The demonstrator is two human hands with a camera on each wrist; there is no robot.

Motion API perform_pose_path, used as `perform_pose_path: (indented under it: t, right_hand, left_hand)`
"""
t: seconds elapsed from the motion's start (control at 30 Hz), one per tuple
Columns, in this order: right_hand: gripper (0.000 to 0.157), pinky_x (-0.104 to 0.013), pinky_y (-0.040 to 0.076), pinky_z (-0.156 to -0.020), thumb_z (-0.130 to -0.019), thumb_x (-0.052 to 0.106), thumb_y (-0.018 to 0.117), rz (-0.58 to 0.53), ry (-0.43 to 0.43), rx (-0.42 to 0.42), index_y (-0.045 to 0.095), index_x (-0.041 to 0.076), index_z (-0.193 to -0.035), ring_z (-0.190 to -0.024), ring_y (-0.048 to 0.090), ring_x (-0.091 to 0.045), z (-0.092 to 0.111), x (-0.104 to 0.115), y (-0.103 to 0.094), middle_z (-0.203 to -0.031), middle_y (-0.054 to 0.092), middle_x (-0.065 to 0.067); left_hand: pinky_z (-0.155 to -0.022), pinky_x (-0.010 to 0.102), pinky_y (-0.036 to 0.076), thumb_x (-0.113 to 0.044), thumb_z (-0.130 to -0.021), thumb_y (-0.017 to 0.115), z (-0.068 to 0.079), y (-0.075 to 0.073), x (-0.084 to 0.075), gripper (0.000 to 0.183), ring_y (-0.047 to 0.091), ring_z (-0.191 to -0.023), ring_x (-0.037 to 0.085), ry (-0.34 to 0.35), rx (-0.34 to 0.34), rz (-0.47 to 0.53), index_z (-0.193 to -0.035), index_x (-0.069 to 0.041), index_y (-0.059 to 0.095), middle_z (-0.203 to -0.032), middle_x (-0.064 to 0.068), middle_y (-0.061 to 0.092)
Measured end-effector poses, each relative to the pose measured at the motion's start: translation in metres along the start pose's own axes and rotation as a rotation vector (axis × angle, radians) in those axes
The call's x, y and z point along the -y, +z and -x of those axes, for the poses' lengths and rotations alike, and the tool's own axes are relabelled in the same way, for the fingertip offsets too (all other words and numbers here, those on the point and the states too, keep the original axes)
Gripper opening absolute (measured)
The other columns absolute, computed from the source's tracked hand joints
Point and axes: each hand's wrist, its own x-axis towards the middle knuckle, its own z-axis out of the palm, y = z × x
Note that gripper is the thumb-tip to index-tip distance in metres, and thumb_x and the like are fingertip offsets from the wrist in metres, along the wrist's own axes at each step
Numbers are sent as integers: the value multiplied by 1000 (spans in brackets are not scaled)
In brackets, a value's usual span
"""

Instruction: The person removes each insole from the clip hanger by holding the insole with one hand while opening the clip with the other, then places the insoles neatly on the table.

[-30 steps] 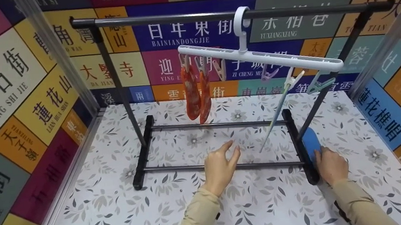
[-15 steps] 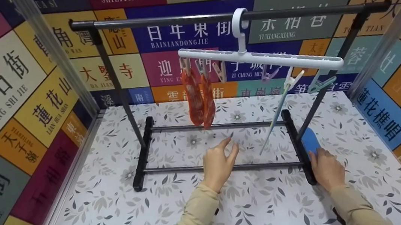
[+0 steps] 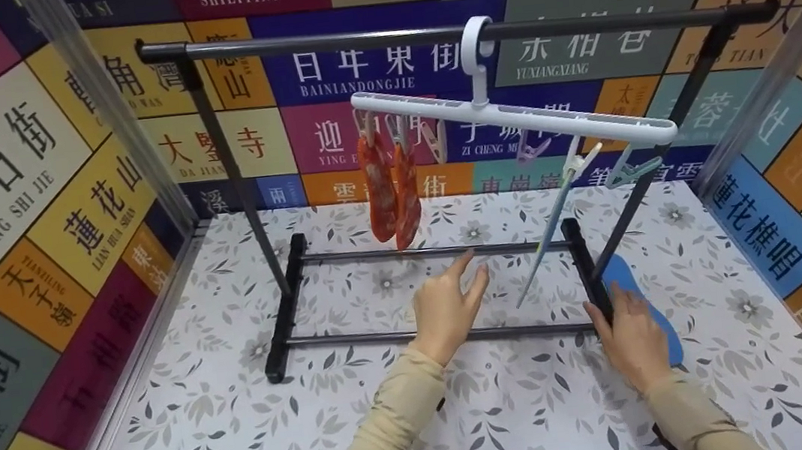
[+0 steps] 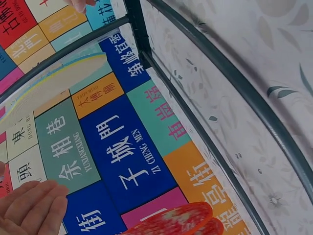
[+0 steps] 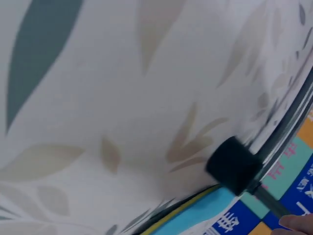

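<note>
Hanger (image 3: 485, 111) only in head view

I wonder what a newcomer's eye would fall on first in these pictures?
Probably the two mottled red pieces clipped near the left end of the white hanger, which hooks over the rack's top bar. Next, perhaps, the right hand by the blue piece on the patterned tabletop.

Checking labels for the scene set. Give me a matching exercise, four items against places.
Things:
1. Blue insole
2. White hanger
3. Red insoles
4. Green clothespin

Places:
A. clipped near the hanger's left end
B. hooked over the top bar of the black rack
C. hanging at the hanger's right end
D. lying on the floral tabletop

Pairs: 1-D, 2-B, 3-A, 4-C
</note>
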Motion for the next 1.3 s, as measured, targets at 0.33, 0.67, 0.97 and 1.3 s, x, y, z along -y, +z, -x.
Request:
perform_pose_path:
  t: [0.33, 0.67, 0.97, 1.3]
  right_hand:
    - [76, -61, 31, -110, -99, 48, 53, -50, -85, 26, 33, -6, -150, -139, 33, -52, 2, 35, -6, -152, 36, -31]
    - [91, -56, 32, -112, -91, 46, 66, -64, -183, -70, 24, -4, -154, -141, 34, -45, 1, 69, 1, -157, 30, -26]
    - [96, -57, 40, -105, -89, 52, 67, -85, -140, -72, 24, -5, -153, -142, 34, -43, -4, 93, 8, -158, 28, -27]
    - [92, -56, 52, -88, -89, 54, 66, -69, -149, -108, 32, -6, -150, -132, 48, -44, -9, 101, 17, -152, 38, -29]
  left_hand:
    - [-47, 29, 47, -39, -98, 58, -19, 0, -13, 36, 61, -49, 15, 62, -24, -17, -121, -15, 72, -83, 7, 76]
    - [-56, 29, 54, -38, -98, 58, -36, 1, -32, 37, 73, -70, 18, 162, -35, -53, -119, -12, 72, -105, 6, 76]
    - [-64, 30, 57, -39, -99, 55, -52, 0, -47, 38, 75, -77, 20, 188, -12, -86, -120, -12, 71, -107, 6, 76]
    - [-69, 31, 58, -40, -100, 54, -65, -3, -66, 39, 74, -86, 19, 238, 15, -113, -123, -12, 70, -116, 1, 73]
